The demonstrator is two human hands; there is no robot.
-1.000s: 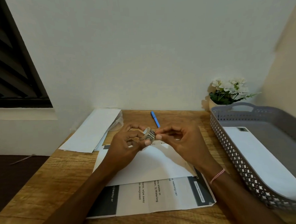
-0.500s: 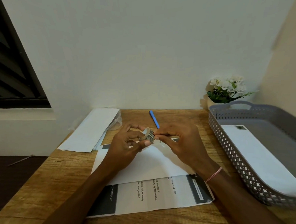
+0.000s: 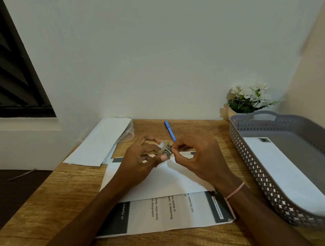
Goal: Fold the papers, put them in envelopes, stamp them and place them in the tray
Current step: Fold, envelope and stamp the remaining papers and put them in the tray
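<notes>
Pale wooden desk point(image 3: 58, 203) pushed against a white wall, and a person is working over the middle of it. The left hand point(image 3: 139, 161) grips a small roll of stamps point(image 3: 166, 150) between thumb and curled fingers, held just above a white envelope point(image 3: 161, 183) that lies on a printed sheet point(image 3: 162, 213). The right hand point(image 3: 199, 158) pinches at the roll's outer edge with thumb and forefinger, apparently picking at the loose end of a stamp; the tip itself is too small to make out.

One stamped envelope point(image 3: 284, 173) already lies in the grey tray point(image 3: 254, 167) to the right, and a stack of blank envelopes point(image 3: 102, 143) waits at the far left, so I'd say this is the stamping step for the second letter.

The risk is in the peel. Pulled too fast or at an angle, the stamp could tear across or curl and stick to a fingertip. A long strip could also unwind if the left thumb slackens.
</notes>
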